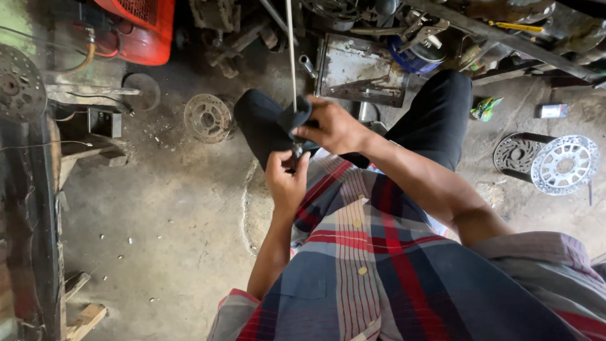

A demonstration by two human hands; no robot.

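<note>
A thin metal rod (291, 50) rises straight up from my lap toward the top of the view. My right hand (333, 127) grips a dark blue cloth (297, 117) wrapped around the rod. Just below it, my left hand (286, 181) pinches the rod's lower end, which is hidden between the fingers. I sit with dark trousers and a plaid shirt over a dusty concrete floor.
Brake discs lie on the floor at left (207, 117) and right (564, 164). A red machine (142, 28) stands at the top left, a metal tray (361, 69) and a blue tub (413, 58) at the top. Wooden planks (82, 316) and a bench edge run along the left.
</note>
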